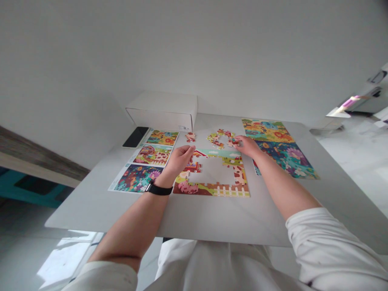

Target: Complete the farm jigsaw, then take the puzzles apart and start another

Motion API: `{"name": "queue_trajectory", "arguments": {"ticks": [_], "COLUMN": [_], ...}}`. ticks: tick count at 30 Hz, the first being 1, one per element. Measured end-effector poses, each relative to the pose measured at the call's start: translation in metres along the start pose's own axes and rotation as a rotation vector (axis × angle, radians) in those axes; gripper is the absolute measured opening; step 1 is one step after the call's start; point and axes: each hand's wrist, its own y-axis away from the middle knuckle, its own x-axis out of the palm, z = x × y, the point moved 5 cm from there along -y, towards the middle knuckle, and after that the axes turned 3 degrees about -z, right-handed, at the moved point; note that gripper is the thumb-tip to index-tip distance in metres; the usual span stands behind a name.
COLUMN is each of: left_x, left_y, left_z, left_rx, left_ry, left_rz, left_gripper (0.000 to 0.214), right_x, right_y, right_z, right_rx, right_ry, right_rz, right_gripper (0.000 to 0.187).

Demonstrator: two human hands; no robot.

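A partly assembled farm jigsaw puzzle [209,191] lies in front of me, its border joined around a bare middle. My left hand [181,158] is closed over the puzzle's upper left side, thumb and fingertips pinched together near the red barn roof. Whatever may be between those fingertips is too small to make out. Beyond the puzzle's top right edge, my right hand [247,146] grips a puzzle piece [233,142] at the side of a small ring of loose pieces [216,143]. A single brown-and-white piece [190,137] sits apart, behind my left hand.
To the left lies a picture sheet [151,155] with three scenes, beside a dark phone [136,137]. A white box [163,111] stands against the wall. Two finished-looking puzzle pictures, a savanna scene [268,131] and a dark garden scene [287,159], are at the right.
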Motion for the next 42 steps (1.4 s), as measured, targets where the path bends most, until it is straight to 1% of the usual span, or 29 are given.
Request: {"name": "queue_trajectory", "arguments": {"ticks": [5,8,10,14,17,20,23,25,26,28,31,34,38,42], "left_x": [0.001,0.002,0.004,0.009,0.014,0.022,0.037,0.048,0.053,0.061,0.071,0.077,0.077,0.077], "left_y": [-0.002,-0.002,-0.002,0.001,0.007,0.016,0.024,0.030,0.033,0.041,0.055,0.065,0.068,0.068], "left_z": [0.005,0.004,0.002,-0.007,-0.014,-0.028,-0.045,-0.055,-0.060,-0.065,-0.061,-0.050,-0.045,-0.046], "left_rx": [0.012,0.034,0.065,0.144,0.149,0.133,0.092,0.094,0.121,0.221,0.397,0.515,0.594,0.606], "left_ry": [-0.047,-0.109,-0.115,-0.105,-0.145,-0.054,0.033,0.009,-0.016,-0.064,-0.131,-0.181,-0.207,-0.233], "left_rz": [0.011,0.009,0.015,0.017,0.031,0.084,0.172,0.215,0.223,0.222,0.229,0.271,0.283,0.308], "left_gripper": [0.053,0.050,0.042,0.017,0.017,0.024,0.029,0.029,0.028,0.030,0.046,0.056,0.053,0.050], "right_x": [-0.010,-0.021,-0.031,-0.055,-0.072,-0.082,-0.081,-0.076,-0.073,-0.065,-0.054,-0.046,-0.045,-0.048], "right_y": [0.006,0.017,0.028,0.057,0.084,0.111,0.133,0.143,0.147,0.152,0.156,0.158,0.159,0.160], "right_z": [0.006,0.017,0.029,0.062,0.088,0.111,0.124,0.126,0.125,0.122,0.117,0.117,0.122,0.126], "right_rx": [-0.057,-0.122,-0.171,-0.243,-0.267,-0.257,-0.242,-0.237,-0.239,-0.243,-0.242,-0.234,-0.237,-0.250], "right_ry": [-0.037,-0.068,-0.081,-0.110,-0.135,-0.164,-0.168,-0.181,-0.193,-0.217,-0.230,-0.217,-0.233,-0.259], "right_rz": [-0.060,-0.112,-0.138,-0.160,-0.155,-0.130,-0.118,-0.140,-0.156,-0.180,-0.173,-0.137,-0.114,-0.121], "right_gripper": [0.048,0.049,0.049,0.050,0.053,0.058,0.063,0.063,0.063,0.065,0.069,0.070,0.071,0.075]}}
